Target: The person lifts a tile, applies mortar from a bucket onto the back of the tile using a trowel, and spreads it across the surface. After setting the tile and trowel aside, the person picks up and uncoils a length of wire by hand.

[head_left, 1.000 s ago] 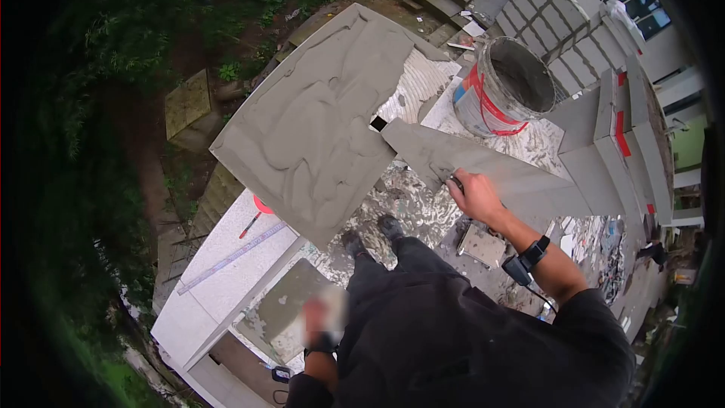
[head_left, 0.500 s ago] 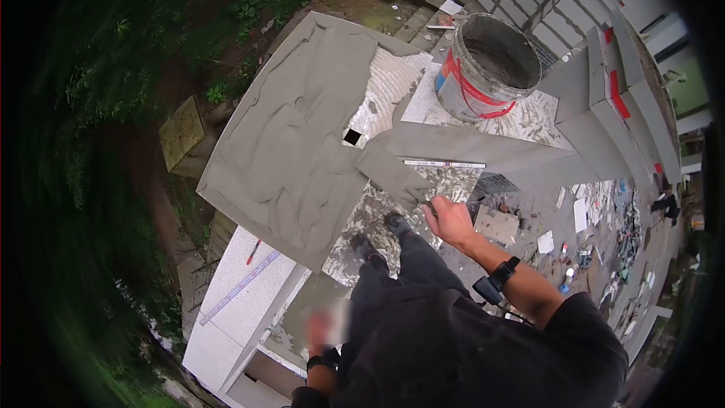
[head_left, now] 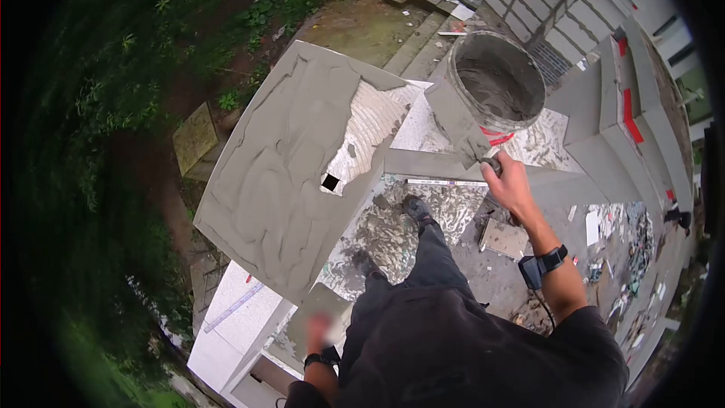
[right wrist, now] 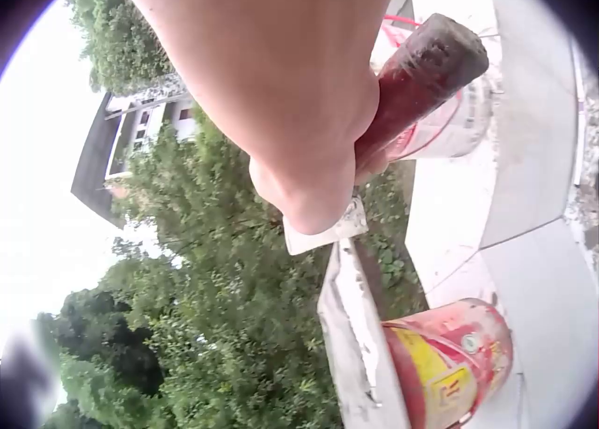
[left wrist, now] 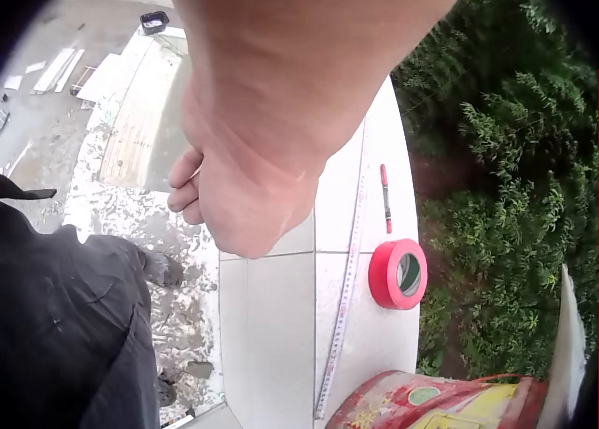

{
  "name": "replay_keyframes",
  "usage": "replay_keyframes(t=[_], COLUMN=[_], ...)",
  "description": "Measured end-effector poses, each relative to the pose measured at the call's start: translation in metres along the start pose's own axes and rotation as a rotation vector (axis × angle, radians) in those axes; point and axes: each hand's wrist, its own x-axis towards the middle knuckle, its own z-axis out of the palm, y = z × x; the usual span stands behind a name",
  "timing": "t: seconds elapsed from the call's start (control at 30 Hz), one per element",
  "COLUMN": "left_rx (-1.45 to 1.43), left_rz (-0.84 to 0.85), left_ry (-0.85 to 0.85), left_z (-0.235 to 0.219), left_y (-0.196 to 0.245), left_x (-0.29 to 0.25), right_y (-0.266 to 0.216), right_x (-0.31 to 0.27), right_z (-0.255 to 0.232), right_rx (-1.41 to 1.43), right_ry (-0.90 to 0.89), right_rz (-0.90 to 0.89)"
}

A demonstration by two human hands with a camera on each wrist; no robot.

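Note:
My right hand (head_left: 507, 181) grips the red handle (right wrist: 421, 82) of a trowel. Its mortar-coated blade (head_left: 457, 125) lies against the near left side of a grey mortar bucket (head_left: 495, 83) with red markings. To the left, a large tile (head_left: 294, 159) is spread with wet grey mortar, with a combed bare patch and a small square hole near its right edge. My left hand (left wrist: 234, 185) hangs at my side with loosely curled fingers and holds nothing. In the head view the left hand (head_left: 321, 329) is blurred, above a mortar-smeared slab.
A white slab (left wrist: 281, 326) below my left hand carries a red tape roll (left wrist: 398, 274), a red marker (left wrist: 385, 199) and a long ruler (left wrist: 348, 279). Grey tile strips (head_left: 453, 165) and a block wall (head_left: 544, 7) stand around the bucket. Debris litters the ground at right; bushes lie left.
My right hand has lifted the trowel from the mortared tile's right edge up and right to the bucket's side. The left hand stays hanging by my side.

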Motion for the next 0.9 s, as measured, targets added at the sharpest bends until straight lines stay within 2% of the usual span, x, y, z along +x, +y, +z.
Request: replay_keyframes(t=[0.07, 0.1, 0.13, 0.17, 0.23, 0.3, 0.33, 0.4, 0.43, 0.5, 0.57, 0.63, 0.67, 0.77, 0.83, 0.9], left_rx=[-0.027, -0.036, -0.055, -0.032, -0.128, -0.133, -0.152, -0.171, -0.198, -0.231, -0.198, -0.228, -0.254, -0.268, -0.246, -0.03], left_rz=[-0.012, -0.003, -0.019, -0.018, -0.036, -0.052, -0.069, -0.094, -0.112, -0.144, -0.102, -0.112, -0.141, -0.179, -0.19, -0.165], left_ry=[0.046, 0.05, 0.043, 0.027, 0.055, 0.057, 0.07, 0.089, 0.107, 0.139, 0.185, 0.221, 0.244, 0.286, 0.291, 0.196], left_z=[0.022, 0.048, 0.064, 0.08, 0.116, 0.142, 0.15, 0.162, 0.168, 0.176, 0.181, 0.186, 0.187, 0.191, 0.205, 0.212], left_y=[0.001, 0.011, 0.02, 0.033, 0.053, 0.061, 0.06, 0.06, 0.058, 0.051, 0.048, 0.048, 0.045, 0.035, 0.037, 0.049], left_x=[-0.01, -0.004, -0.011, -0.026, -0.051, -0.065, -0.071, -0.081, -0.086, -0.1, -0.109, -0.121, -0.127, -0.141, -0.147, -0.152], right_y=[0.004, 0.008, 0.006, 0.017, 0.046, 0.09, 0.106, 0.137, 0.148, 0.158, 0.162, 0.147, 0.137, 0.121, 0.126, 0.131], right_x=[0.036, 0.06, 0.081, 0.103, 0.157, 0.211, 0.237, 0.285, 0.305, 0.335, 0.356, 0.366, 0.363, 0.365, 0.365, 0.358], right_z=[-0.018, -0.041, -0.067, -0.093, -0.138, -0.166, -0.17, -0.162, -0.151, -0.112, -0.06, -0.029, -0.019, -0.027, -0.037, -0.044], right_rx=[-0.006, -0.032, -0.172, -0.177, -0.391, -0.598, -0.599, -0.852, -0.85, -1.04, -1.043, -1.04, -1.019, -0.947, -0.83, -0.753], right_ry=[-0.051, -0.062, -0.071, -0.062, -0.122, -0.148, -0.153, -0.34, -0.349, -0.441, -0.467, -0.487, -0.569, -0.709, -0.784, -0.789], right_rz=[-0.066, -0.11, -0.13, -0.104, -0.185, -0.33, -0.322, -0.46, -0.467, -0.577, -0.616, -0.659, -0.672, -0.691, -0.569, -0.511])
